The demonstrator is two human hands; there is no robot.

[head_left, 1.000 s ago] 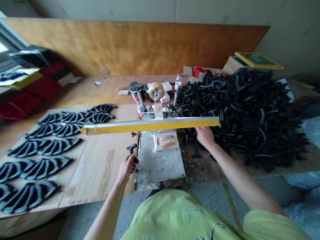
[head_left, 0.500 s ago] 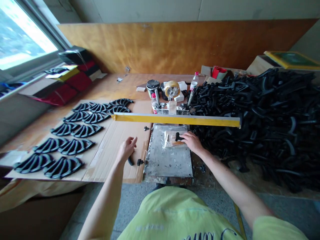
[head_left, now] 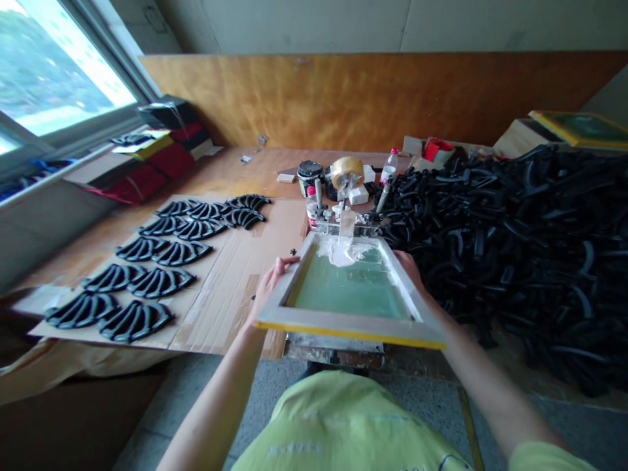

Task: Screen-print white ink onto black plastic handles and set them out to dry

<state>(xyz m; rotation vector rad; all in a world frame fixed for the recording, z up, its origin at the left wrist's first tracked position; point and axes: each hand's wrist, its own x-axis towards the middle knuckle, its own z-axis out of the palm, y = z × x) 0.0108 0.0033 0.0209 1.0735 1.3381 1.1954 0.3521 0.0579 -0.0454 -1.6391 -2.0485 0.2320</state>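
Note:
A screen frame (head_left: 422,325) with green mesh and a yellow front edge is tilted above the metal base plate (head_left: 333,345). White paste (head_left: 343,252) lies on the mesh near its far end, beside an upright pale scraper (head_left: 346,224). My left hand (head_left: 273,280) is on the frame's left side, thumb and fingers at its edge. Along the right side is my right hand (head_left: 410,267), partly hidden by the frame. The small black part on the plate is hidden beneath the frame.
Rows of black curved parts (head_left: 135,319) lie on cardboard (head_left: 220,281) at left. A large pile of black parts (head_left: 515,235) fills the right. Behind the frame stand a tape roll (head_left: 347,171), a paint tub (head_left: 309,176) and bottles (head_left: 390,167).
The frame has swung down from nearly edge-on, so its mesh now shows. Both hands have moved to its sides; my right hand has left the small black part on the plate.

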